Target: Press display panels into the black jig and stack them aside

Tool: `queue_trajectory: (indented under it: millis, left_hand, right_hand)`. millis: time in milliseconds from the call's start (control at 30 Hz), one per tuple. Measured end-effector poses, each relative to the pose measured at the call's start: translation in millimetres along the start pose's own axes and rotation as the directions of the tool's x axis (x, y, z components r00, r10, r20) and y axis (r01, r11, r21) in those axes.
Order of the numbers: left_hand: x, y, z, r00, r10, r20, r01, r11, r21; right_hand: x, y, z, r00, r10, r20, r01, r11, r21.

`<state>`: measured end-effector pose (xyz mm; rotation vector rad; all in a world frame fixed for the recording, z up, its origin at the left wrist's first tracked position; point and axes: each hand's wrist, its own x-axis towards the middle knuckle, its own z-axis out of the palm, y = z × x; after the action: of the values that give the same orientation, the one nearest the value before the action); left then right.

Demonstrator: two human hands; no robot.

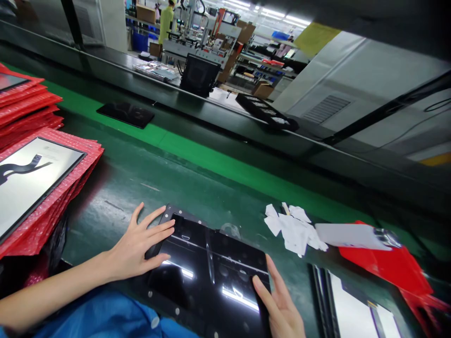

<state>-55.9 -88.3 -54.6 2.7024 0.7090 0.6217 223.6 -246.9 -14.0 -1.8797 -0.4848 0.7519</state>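
Note:
A glossy black screen panel [206, 267] lies in front of me, with ceiling lights mirrored in it. Beneath it is a black base plate [183, 214] with small pale round dots along its border. My left hand [139, 246] rests with spread fingers on the panel's left edge. Gripping the right edge, my right hand [282, 307] has its thumb on top and its fingers along the side. The panel's near edge runs close to my blue sleeve [116, 314].
Red bubble-wrap sleeves [70, 188] are stacked at left, a display panel [42, 173] on top. Another dark panel [126, 114] lies farther back. At right are white paper scraps [296, 230], a grey-white device [348, 235], a red sleeve [387, 267] and more panels [352, 310].

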Motion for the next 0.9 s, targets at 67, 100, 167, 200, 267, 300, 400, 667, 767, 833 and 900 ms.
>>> queue_trajectory:
  millis: [67, 100, 167, 200, 267, 300, 400, 667, 767, 833, 900]
  left_hand:
    - [1, 3, -2.5, 1.0, -0.016, 0.006, 0.016, 1.0, -0.02]
    - [1, 4, -3.7, 1.0, -0.025, 0.012, 0.025, 0.999, -0.028]
    - [2, 5, -5.0, 0.999, -0.036, 0.014, 0.036, 0.998, -0.043]
    - [2, 5, -5.0, 0.999, -0.038, 0.013, 0.039, 0.998, -0.049]
    - [2, 4, -3.4, 0.999, -0.034, 0.012, 0.034, 0.998, -0.059]
    - [2, 2, -2.2, 0.999, -0.028, 0.014, 0.029, 0.998, -0.064]
    - [1, -3, 1.0, 1.0, -0.022, 0.02, 0.023, 0.996, -0.089]
    - [-6, -2, 1.4, 0.986, -0.145, 0.083, 0.16, 0.964, -0.211]
    - [-7, 0, 2.5, 0.986, -0.111, 0.122, 0.135, 0.97, -0.203]
    - [-8, -1, 3.0, 0.986, -0.09, 0.139, 0.115, 0.977, -0.18]
    - [-8, -2, 2.9, 0.986, -0.067, 0.152, 0.092, 0.982, -0.164]
  right_hand:
    - [0, 1, 0, 1.0, 0.003, 0.003, -0.003, 1.0, -0.006]
    - [0, 0, 0, 1.0, 0.008, 0.004, -0.008, 1.0, -0.004]
    - [-1, -1, 2, 1.0, 0.011, 0.0, -0.011, 1.0, 0.005]
    - [-2, -2, 3, 1.0, 0.004, -0.002, -0.004, 1.0, 0.01]
    - [-4, -3, 4, 1.0, -0.013, -0.008, 0.013, 1.0, 0.009]
    - [-4, -3, 5, 1.0, -0.015, -0.012, 0.016, 1.0, 0.003]
    - [-3, 1, 4, 1.0, -0.001, -0.019, 0.001, 1.0, -0.027]
    - [-1, 5, 1, 0.997, 0.032, -0.074, -0.038, 0.996, -0.083]
    - [-9, -2, 4, 0.996, 0.04, -0.079, -0.047, 0.995, -0.091]
    - [-13, -3, 4, 0.997, 0.009, -0.077, -0.016, 0.996, -0.091]
    - [-14, 0, 3, 0.997, -0.027, -0.068, 0.021, 0.995, -0.097]
